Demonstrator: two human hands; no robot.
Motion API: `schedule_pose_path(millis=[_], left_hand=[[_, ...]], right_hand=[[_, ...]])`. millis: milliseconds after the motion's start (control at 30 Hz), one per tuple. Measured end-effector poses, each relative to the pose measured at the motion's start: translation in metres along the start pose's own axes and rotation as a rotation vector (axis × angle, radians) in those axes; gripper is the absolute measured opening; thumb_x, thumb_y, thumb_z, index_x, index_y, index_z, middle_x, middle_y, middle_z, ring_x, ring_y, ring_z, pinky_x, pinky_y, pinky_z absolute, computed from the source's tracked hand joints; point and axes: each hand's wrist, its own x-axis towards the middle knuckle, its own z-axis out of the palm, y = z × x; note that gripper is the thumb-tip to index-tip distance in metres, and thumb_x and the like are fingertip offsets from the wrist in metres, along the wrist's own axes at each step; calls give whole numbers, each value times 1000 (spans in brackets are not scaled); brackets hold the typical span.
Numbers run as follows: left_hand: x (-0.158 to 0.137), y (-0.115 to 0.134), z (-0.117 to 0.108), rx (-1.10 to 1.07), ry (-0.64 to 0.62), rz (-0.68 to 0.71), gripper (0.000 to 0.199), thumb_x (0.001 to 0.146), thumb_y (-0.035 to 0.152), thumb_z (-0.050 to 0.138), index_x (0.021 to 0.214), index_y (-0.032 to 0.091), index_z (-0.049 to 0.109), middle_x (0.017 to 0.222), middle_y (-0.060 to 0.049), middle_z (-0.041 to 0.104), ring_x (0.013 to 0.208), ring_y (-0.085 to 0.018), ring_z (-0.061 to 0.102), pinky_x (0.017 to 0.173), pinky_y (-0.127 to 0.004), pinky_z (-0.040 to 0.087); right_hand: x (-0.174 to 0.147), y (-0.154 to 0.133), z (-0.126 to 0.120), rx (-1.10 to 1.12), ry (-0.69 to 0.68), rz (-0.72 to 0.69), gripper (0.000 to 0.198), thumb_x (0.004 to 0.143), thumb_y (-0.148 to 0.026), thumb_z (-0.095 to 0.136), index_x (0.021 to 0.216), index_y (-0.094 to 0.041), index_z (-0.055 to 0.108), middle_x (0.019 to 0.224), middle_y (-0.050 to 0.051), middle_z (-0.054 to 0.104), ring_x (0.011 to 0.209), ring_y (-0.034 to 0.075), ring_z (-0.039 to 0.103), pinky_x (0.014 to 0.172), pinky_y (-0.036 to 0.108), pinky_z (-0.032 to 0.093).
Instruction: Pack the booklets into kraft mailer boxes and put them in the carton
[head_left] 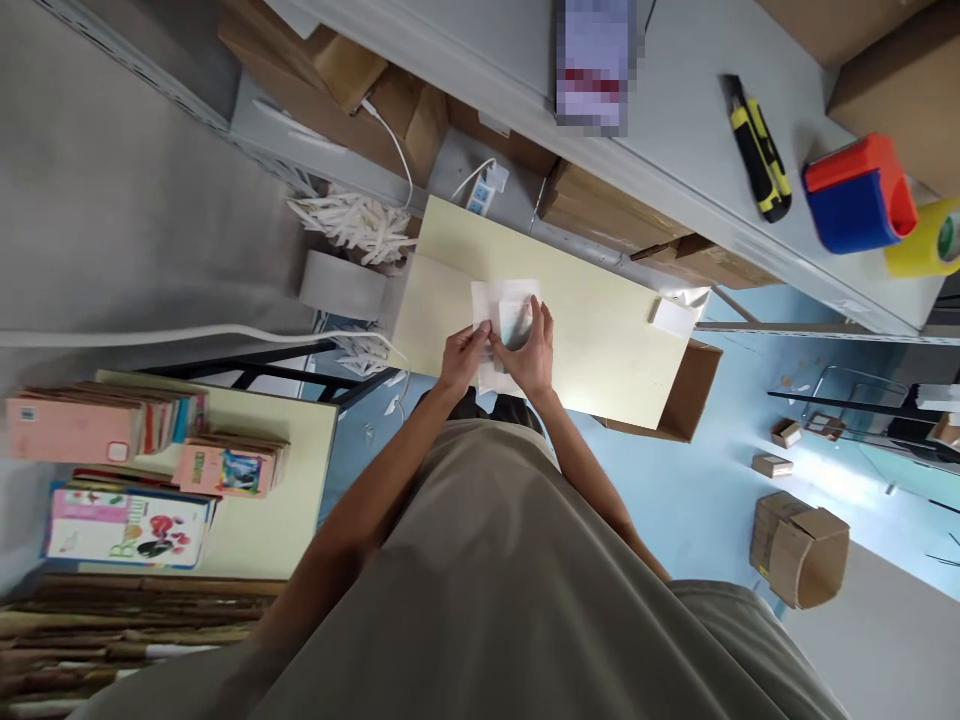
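Observation:
A sheet of thin white paper (pixel 486 300) lies on the pale yellow table, close to my body. On top of it is a smaller whitish-green flat piece (pixel 514 318), perhaps a card or packet; its kind is too small to make out. My left hand (pixel 463 360) pinches the paper's left part between thumb and fingers. With thumb and fingers bent around the small flat piece, my right hand (pixel 533 358) holds it at its left and right edges. The right palm and fingers hide part of the piece and the paper below.
The pale table (pixel 600 320) carries a small white box (pixel 673 316) at its right end. Above is a grey shelf (pixel 675 110) with a yellow-black utility knife (pixel 757 150) and a tape dispenser (pixel 859 195). Stacked booklets (pixel 127 525) lie left; an open carton (pixel 799 550) stands right.

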Motion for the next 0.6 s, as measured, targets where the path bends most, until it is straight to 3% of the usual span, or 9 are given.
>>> schedule_pose_path(millis=[167, 367, 500, 600], left_hand=[[50, -7, -31, 114, 34, 26, 57, 92, 77, 75, 75, 22, 68, 72, -1, 62, 74, -20, 60, 69, -32, 48], [131, -1, -64, 321, 24, 45, 28, 83, 44, 84, 79, 23, 65, 76, 0, 65, 83, -22, 64, 83, -32, 49], [179, -4, -72, 392, 54, 12, 25, 84, 31, 77, 71, 26, 57, 69, 1, 57, 82, -23, 63, 86, -34, 50], [199, -11, -72, 331, 33, 25, 14, 80, 28, 78, 82, 25, 65, 81, -4, 69, 96, -28, 71, 101, -40, 54]], right_hand=[[37, -17, 50, 37, 43, 87, 102, 98, -57, 80, 180, -28, 28, 189, 25, 26, 179, 47, 23, 136, 78, 37], [101, -18, 108, 68, -26, 140, 104, 99, -52, 81, 182, -24, 25, 186, 29, 30, 176, 45, 31, 136, 74, 39], [137, -8, 129, 64, -90, 133, 114, 94, -55, 88, 183, -24, 23, 186, 29, 29, 173, 44, 37, 135, 70, 42], [147, 1, 129, 23, -130, 96, 120, 93, -59, 89, 184, -20, 21, 185, 31, 33, 171, 42, 43, 134, 65, 46]])
